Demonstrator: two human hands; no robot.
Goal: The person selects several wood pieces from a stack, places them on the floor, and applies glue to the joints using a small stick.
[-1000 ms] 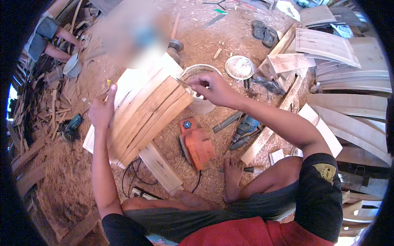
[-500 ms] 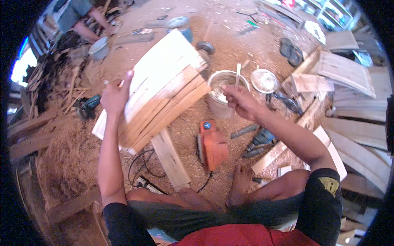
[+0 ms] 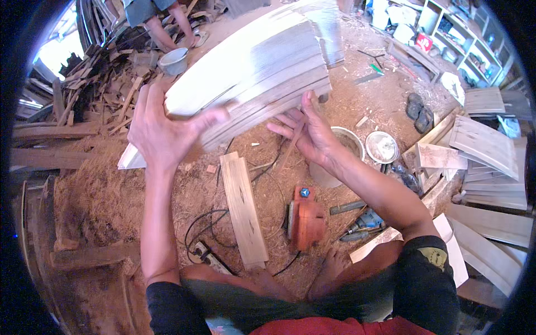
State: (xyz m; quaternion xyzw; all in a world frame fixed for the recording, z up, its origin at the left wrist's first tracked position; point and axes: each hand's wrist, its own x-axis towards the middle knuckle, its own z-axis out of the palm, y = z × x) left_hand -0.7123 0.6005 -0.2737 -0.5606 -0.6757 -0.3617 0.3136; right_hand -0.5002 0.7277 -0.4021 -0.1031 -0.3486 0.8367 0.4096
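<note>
A pale wooden panel point(image 3: 257, 67), curved along its far edge and cracked along its near layered edge, is held up tilted in front of me. My left hand point(image 3: 162, 128) is closed round its left end, thumb stretched along the near edge. At its lower right edge is my right hand point(image 3: 314, 137), thumb up against or close to the wood; whether it bears weight I cannot tell. A thin wooden stick point(image 3: 291, 146) slants down from the right hand's fingers, slightly blurred. Just behind that hand stands a whitish bucket point(image 3: 358, 139), partly hidden by the wrist.
On the shavings-covered floor lie an orange power tool point(image 3: 307, 223), a blue drill point(image 3: 365, 221), a narrow board point(image 3: 244, 212) and black cords. A white lid point(image 3: 382, 147) sits beside the bucket. Curved panels point(image 3: 483, 145) lean at right. Another person's legs point(image 3: 162, 33) show at far left.
The panel has been raised and turned, its near edge now more toward me. My right hand has moved with the stick from over the bucket to the panel's right end. The view has tilted upward.
</note>
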